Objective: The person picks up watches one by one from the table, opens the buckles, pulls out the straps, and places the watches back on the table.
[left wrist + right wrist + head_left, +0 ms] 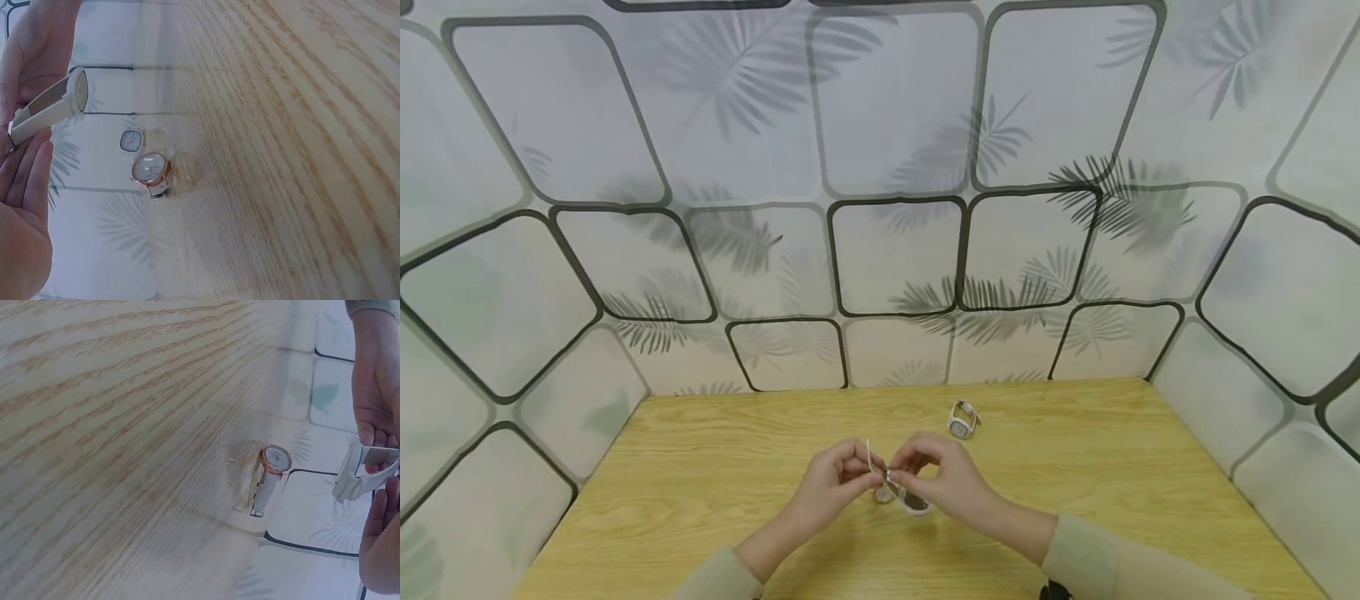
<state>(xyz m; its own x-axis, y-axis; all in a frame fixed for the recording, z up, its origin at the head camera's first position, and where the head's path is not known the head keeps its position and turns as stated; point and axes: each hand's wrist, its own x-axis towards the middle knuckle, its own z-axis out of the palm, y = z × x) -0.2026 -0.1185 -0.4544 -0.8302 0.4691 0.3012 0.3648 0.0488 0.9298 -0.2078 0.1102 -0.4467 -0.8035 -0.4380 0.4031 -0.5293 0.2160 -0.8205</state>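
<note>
Both hands hold a white wristwatch (916, 503) above the table, its strap bent into a loop. My left hand (831, 482) pinches the strap near the buckle, and a thin white strap end rises beside its fingers. From the other side, my right hand (946, 479) pinches the strap at the same spot. The left wrist view shows the held watch's round case (78, 92) hanging from the loop. Below the hands, a rose-gold watch (277, 458) with a white strap lies on the table, partly hidden in the head view.
Farther back on the wooden table (715, 450) sits another white watch (960, 427) with a squarish face and a curled strap. A patterned cloth wall (895, 258) encloses the table at the back and sides.
</note>
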